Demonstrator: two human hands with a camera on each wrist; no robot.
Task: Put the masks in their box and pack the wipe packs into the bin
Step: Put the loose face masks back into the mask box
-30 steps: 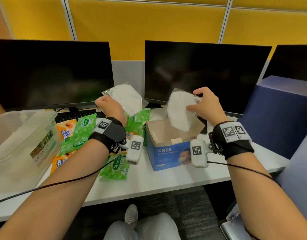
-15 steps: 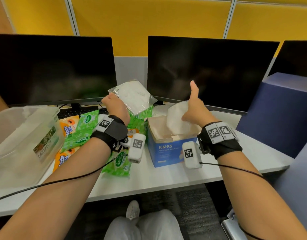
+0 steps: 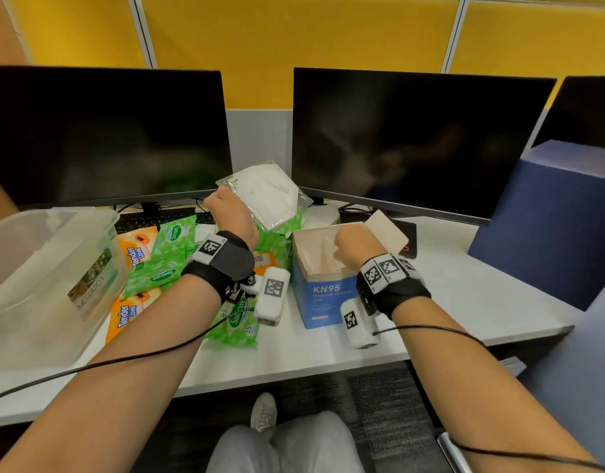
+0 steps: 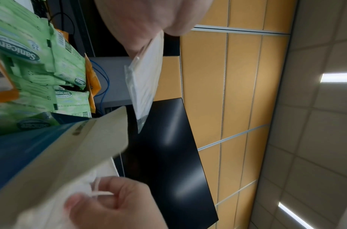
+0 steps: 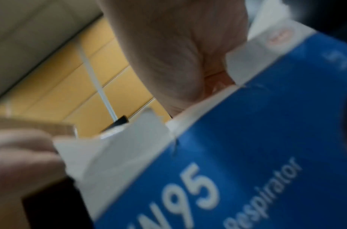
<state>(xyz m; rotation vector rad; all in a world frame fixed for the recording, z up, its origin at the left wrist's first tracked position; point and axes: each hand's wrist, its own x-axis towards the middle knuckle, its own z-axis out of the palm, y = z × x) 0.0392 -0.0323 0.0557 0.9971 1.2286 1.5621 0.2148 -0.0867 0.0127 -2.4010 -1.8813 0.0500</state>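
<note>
kn95 box: open on bench | right hand: grip clamped on mask inside box | left hand: grip pinching bagged mask above wipe packs

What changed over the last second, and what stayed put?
The right hand has gone down into the KN95 box, pushing its mask inside, still gripping it. The left hand keeps its bagged mask raised. Wipe packs and bin are unmoved.

Blue box with white lettering, brown inside. White mask in clear wrap. Green packs and orange packs. Clear bin. White tabletop. Black monitors before yellow panels.
</note>
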